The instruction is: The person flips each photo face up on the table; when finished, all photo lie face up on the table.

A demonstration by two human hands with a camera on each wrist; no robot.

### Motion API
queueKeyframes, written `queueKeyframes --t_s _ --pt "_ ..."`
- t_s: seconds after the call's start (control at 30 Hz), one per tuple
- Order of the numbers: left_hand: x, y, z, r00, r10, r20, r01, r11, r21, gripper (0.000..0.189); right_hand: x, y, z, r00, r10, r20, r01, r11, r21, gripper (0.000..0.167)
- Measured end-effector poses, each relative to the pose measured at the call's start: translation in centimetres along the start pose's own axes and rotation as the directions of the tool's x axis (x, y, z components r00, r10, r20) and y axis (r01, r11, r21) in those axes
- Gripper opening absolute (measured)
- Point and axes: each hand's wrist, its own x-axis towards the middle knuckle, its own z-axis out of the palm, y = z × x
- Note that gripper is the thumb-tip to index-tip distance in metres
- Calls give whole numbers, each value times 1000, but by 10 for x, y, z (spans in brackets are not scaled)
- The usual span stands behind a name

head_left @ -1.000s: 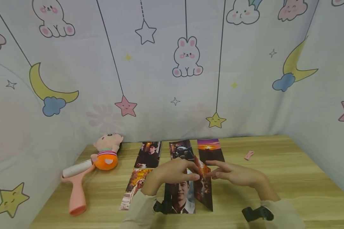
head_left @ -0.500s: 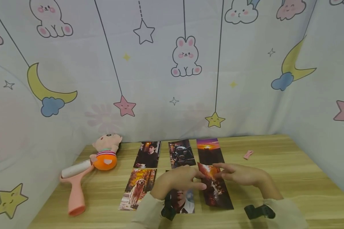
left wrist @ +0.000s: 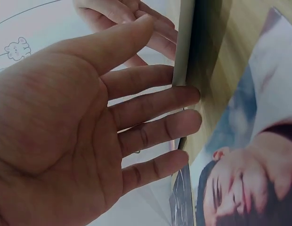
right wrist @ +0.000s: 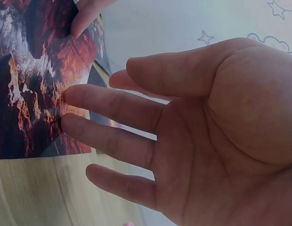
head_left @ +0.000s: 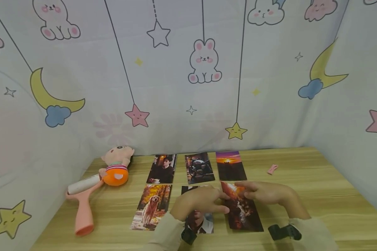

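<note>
A photo card with an orange and dark woodland stream lies at the front right of two rows of photos. My left hand reaches its left edge with straight fingers, partly covering a portrait photo below. In the left wrist view, the stream card's edge looks slightly raised off the table beside my fingertips. From the other side, my right hand touches the stream card's upper right with extended fingers. The right wrist view shows the fingertips against its printed face.
Behind lie photos of a seated man, a motorcycle and a sunset. A dog photo is front left. A pink-handled roller and a plush toy stand farther left. A small pink bow lies right.
The stream card has tipped from standing nearly upright on its edge down to lying almost flat, and has shifted right. My left hand has moved right and nearer with it; my right hand has lowered slightly.
</note>
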Motion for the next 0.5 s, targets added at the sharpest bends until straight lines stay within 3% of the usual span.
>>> queueKeyframes --t_s 0.33,0.5 --pt "2 1 1 1000 -7 1 7 994 105 43 0 -2 3 999 -44 22 44 999 -32 47" --pt "-1 2 -5 999 -28 18 26 997 70 40 -2 -6 1 997 -63 -36 60 994 -92 46"
